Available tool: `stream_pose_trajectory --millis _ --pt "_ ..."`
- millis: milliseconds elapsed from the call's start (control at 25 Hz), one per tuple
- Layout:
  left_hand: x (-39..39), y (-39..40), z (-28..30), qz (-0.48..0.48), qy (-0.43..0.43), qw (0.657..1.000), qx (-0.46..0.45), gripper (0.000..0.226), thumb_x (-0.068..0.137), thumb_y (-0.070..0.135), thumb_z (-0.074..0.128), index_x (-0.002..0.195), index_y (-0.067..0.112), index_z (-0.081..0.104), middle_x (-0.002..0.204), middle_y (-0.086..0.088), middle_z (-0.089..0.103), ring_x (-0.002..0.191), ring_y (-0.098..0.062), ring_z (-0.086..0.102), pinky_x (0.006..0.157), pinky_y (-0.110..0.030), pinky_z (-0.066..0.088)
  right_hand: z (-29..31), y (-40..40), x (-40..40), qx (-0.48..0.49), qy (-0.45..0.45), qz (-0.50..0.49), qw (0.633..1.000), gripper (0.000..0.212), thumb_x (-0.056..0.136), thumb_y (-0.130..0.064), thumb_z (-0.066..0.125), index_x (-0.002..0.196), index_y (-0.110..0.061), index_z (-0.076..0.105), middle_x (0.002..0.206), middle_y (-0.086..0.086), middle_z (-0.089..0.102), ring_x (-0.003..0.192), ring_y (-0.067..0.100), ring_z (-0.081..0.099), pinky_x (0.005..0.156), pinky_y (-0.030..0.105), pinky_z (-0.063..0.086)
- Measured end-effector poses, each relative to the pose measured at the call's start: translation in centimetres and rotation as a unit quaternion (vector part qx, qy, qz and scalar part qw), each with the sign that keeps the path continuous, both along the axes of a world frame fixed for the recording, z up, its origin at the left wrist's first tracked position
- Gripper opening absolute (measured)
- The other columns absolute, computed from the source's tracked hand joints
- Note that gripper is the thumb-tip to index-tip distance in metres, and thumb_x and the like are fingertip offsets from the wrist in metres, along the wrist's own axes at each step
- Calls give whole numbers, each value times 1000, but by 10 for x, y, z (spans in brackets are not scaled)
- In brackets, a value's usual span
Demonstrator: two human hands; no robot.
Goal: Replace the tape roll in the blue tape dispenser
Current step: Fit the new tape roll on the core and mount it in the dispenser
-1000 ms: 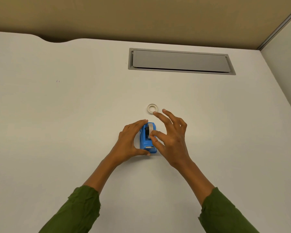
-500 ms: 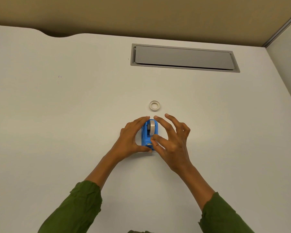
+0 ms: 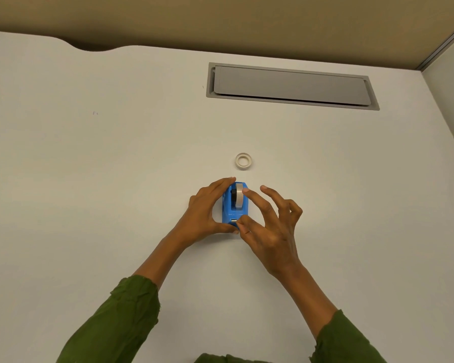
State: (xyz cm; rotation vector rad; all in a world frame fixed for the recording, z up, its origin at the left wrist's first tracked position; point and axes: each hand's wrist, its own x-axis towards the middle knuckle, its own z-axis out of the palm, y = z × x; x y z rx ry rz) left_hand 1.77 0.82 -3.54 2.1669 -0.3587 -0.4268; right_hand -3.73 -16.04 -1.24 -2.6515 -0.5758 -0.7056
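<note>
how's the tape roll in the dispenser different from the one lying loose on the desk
The roll in the blue tape dispenser stands on edge, seated in the blue tape dispenser; the loose roll lies flat on the desk, hole up. The seated one is touched by the right hand; the loose one is untouched. Both are whitish rings.

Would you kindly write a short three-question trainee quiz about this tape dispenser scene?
1. True or false: a tape roll sits inside the blue plastic tape dispenser.
2. Which hand grips the dispenser's side: A) left hand B) right hand?
3. Fill in: the loose white tape ring lies flat on the white desk, ____ the dispenser, apart from it.

Key: 1 true; 2 A; 3 beyond.
</note>
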Motion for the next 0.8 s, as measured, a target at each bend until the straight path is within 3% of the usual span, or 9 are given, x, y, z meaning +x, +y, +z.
stream_pose_trajectory --millis 120,440,640,800 --pt "0 1 -1 -1 -3 1000 -3 96 61 46 76 139 34 21 148 8 30 132 -12 32 105 -31 23 2 0 -3 -9 -12 -1 1000 13 83 -25 66 78 -14 69 124 10 62 123 29 42 90 47 29" --pt "0 0 1 0 5 1000 -3 96 60 47 74 139 32 21 148 5 31 132 -14 32 108 -37 26 -3 3 -8 -25 -41 -6 999 9 80 -22 70 82 -13 71 122 10 63 119 28 44 85 46 29" --pt "-1 0 2 1 2 1000 2 96 59 49 72 139 32 21 149 5 30 132 -13 32 107 -36 26 -5 2 -8 -47 -70 4 996 4 79 -17 72 77 -15 70 133 2 46 119 23 43 81 44 28" --pt "-1 0 3 -1 -1 1000 6 97 62 45 76 140 31 20 149 5 29 132 -13 31 107 -35 25 -11 0 -7 -64 -79 21 995 7 79 -15 72 73 -17 68 132 2 44 115 23 46 79 43 26"
